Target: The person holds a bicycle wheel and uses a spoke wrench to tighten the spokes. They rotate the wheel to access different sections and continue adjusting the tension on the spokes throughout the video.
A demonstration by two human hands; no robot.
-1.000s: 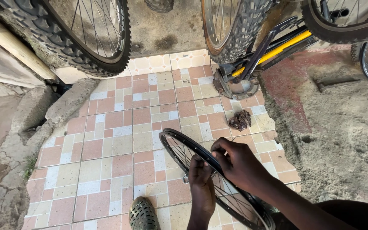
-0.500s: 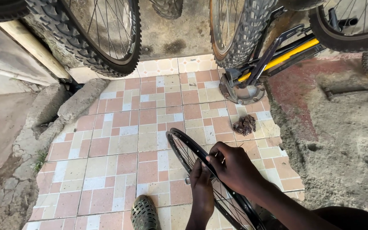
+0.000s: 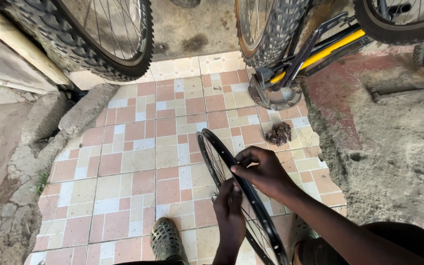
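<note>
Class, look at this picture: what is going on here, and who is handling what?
A person holds a bare black bicycle rim upright on a pink and cream tiled floor. The right hand grips the top of the rim, and the left hand is at the spokes beside it. A green shoe shows below. Knobby-tyred wheels and a yellow bicycle frame stand ahead, with a crumpled brown rag on the tiles.
</note>
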